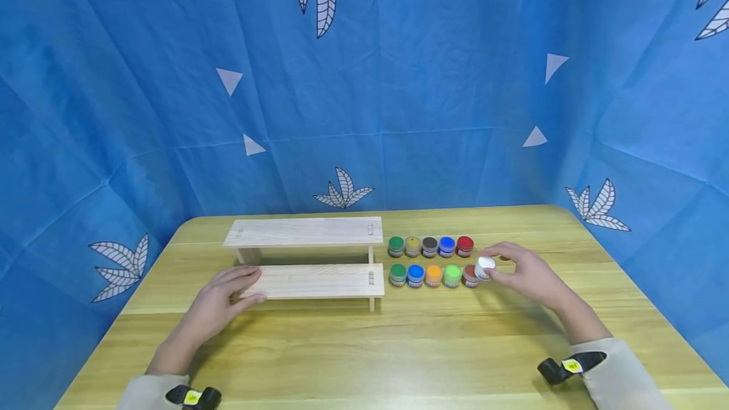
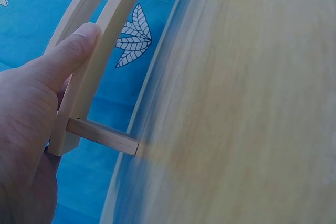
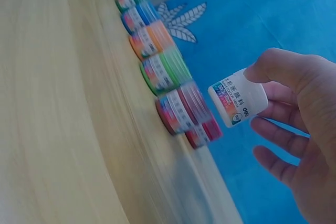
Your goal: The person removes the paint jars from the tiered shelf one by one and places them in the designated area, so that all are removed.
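My right hand [image 1: 526, 274] pinches a small white paint jar [image 1: 485, 267] between thumb and fingers, just right of the front row of jars. In the right wrist view this white jar [image 3: 239, 98] is raised off the table and tilted, its printed label showing. My left hand [image 1: 219, 302] grips the left end of the lower board of a two-step wooden rack [image 1: 319, 281]. In the left wrist view the thumb [image 2: 79, 43] lies along the board's edge, while the other fingers are mostly hidden behind it. Nearest the white jar stands a brown-red paint jar [image 1: 470, 276].
Right of the rack, several paint jars stand in two rows, among them a light green jar [image 1: 452, 276] in front and a red jar [image 1: 464, 246] behind. The wooden table [image 1: 364, 353] ends at a blue patterned cloth [image 1: 433, 81].
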`<state>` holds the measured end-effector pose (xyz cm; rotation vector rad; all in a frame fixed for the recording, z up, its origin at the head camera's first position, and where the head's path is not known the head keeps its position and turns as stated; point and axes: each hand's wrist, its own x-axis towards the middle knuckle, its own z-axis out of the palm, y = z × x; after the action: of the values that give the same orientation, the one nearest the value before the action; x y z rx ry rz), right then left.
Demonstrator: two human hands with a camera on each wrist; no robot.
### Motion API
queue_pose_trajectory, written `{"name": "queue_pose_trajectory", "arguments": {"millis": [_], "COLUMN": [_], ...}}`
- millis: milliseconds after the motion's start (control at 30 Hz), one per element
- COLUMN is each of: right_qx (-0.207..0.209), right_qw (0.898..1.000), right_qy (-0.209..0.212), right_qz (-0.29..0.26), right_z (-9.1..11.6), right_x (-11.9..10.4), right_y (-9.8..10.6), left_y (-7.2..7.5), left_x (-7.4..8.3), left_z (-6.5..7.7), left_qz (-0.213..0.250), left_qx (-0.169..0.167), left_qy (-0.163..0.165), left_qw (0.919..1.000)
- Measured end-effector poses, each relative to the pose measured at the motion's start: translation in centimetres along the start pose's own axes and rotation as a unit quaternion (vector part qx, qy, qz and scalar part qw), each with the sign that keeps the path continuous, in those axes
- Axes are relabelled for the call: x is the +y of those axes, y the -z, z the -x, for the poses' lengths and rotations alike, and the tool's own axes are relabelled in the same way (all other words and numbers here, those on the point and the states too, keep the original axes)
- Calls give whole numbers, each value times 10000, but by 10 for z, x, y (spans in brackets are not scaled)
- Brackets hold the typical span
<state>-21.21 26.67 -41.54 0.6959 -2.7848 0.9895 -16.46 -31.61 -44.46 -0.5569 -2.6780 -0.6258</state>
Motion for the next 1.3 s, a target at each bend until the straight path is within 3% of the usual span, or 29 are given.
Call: {"name": "queue_pose_trajectory", "arguments": {"millis": [433, 700, 1033, 1300], "right_qx": [-62, -276, -474, -403], "right_qw": [9994, 9991, 9977, 9985], "right_qy": [-314, -310, -458, -338], "right_qz": [-104, -25, -144, -122], "right_z": [7, 8, 6, 7], "right_x": [21, 29, 32, 27], "right_y": [12, 5, -4, -2], "left_y": [2, 2, 3, 4], "left_x": [3, 3, 4, 2], "left_z": [-1, 0, 2, 1], "left_qz": [132, 121, 56, 39], "left_qx": [-170, -229, -224, -214], "left_qy": [83, 177, 184, 156], "left_qw": [9997, 9995, 9996, 9996]}}
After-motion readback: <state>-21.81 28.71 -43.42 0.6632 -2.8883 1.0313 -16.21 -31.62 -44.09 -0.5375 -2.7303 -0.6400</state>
